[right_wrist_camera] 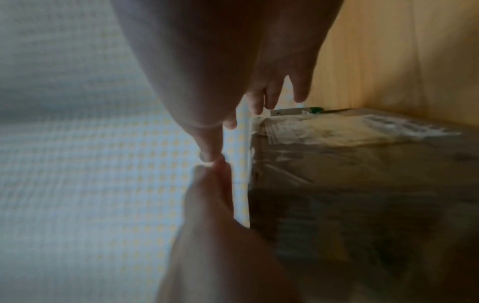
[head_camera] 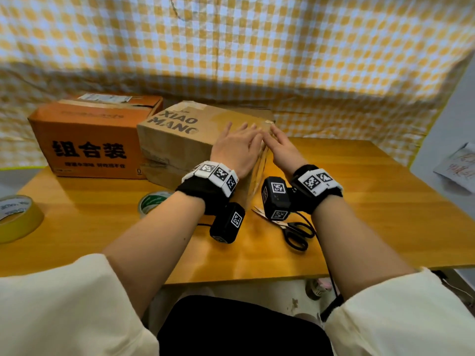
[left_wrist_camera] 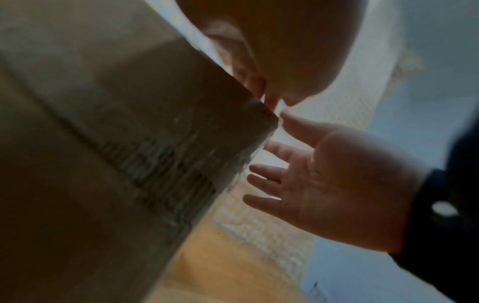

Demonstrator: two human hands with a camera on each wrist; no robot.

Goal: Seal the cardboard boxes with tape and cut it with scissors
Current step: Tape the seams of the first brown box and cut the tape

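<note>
Before a yellow-and-white checked cloth backdrop (head_camera: pixel 257 42), on an orange wooden table (head_camera: pixel 385 191), a plain brown cardboard box printed "XIAO MANG" (head_camera: pixel 177 140) stands at centre, clear tape glinting down its near corner. The left hand (head_camera: pixel 237 147) lies flat on the box top, fingers straight and spread; the right hand (head_camera: pixel 284 147), fingers extended, reaches the same upper corner, fingertips by the left's. Black-handled scissors (head_camera: pixel 290 229) lie on the table just in front, a green-printed tape roll (head_camera: pixel 151 202) near the left forearm. An orange printed carton (head_camera: pixel 90 140) touches the box's left side; a yellow tape roll (head_camera: pixel 16 217) sits at the far left edge.
</note>
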